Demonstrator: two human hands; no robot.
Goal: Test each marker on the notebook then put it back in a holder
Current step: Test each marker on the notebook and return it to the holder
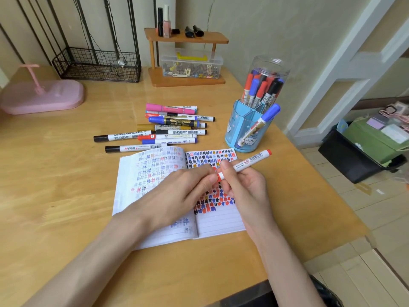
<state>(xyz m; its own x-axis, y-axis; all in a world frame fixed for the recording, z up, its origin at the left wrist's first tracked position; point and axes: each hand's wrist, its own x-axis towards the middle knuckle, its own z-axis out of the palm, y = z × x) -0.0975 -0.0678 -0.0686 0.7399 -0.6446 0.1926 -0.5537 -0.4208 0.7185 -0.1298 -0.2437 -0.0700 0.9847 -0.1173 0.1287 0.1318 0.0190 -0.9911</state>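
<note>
Both my hands meet over the open notebook (219, 220), whose pages carry rows of coloured test marks. My right hand (243, 185) grips a white marker with red ends (250, 161) by its barrel. My left hand (183, 191) pinches the red cap end of that same marker. A pile of several markers (168, 127) lies on the desk behind the notebook. The blue divided holder (234, 131) stands to the right with one blue-capped marker (263, 120) leaning in it. Behind it a clear round jar (269, 69) holds several markers.
A wooden shelf (188, 37) with a clear box of small parts (192, 65) stands at the back. A black wire basket (97, 65) and a pink tray (42, 96) sit at the back left. The desk's right edge (327, 191) drops to the tiled floor.
</note>
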